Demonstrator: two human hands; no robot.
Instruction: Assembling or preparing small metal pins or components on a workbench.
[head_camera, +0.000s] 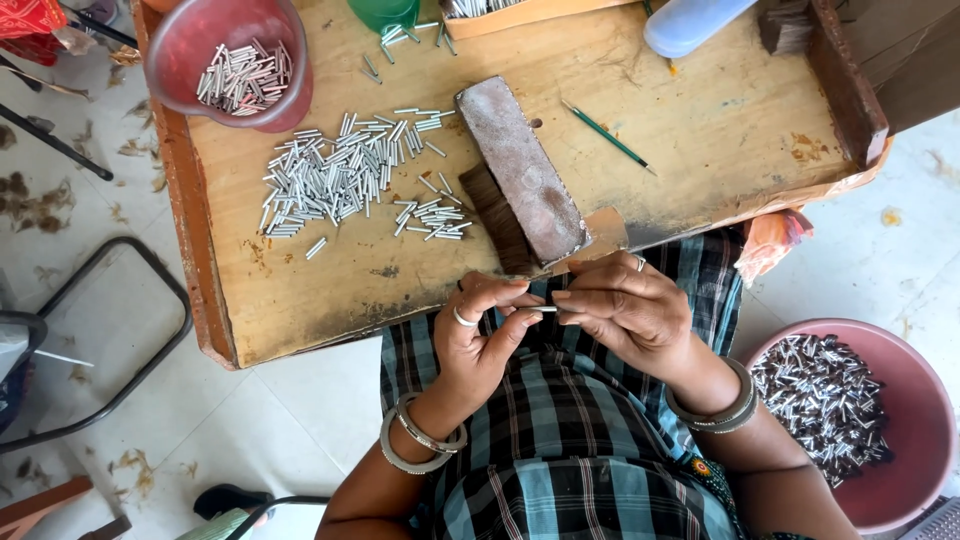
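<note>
Metal tube (541, 309), short and silvery, sits pinched between both hands just off the near edge of the wooden work board (700, 120), above the checked cloth (560, 420) on the lap. Left hand (480, 335): thumb and forefinger closed on the tube's left end, ring on one finger. Right hand (625, 310): fingertips closed on the other end; whether anything is being fed into the tube is too small to tell. Loose pile of like tubes (340, 175) lies at board centre-left. Flat brush block (520, 170) lies diagonally beside the pile, its dark bristles (497, 218) facing the near edge, close in front of the hands. Red cup (235, 60) with more tubes at the far-left corner. Green pencil (608, 137) right of the block. Pink basin (860, 420) of dark-tipped pieces stands on the floor to the right.
</note>
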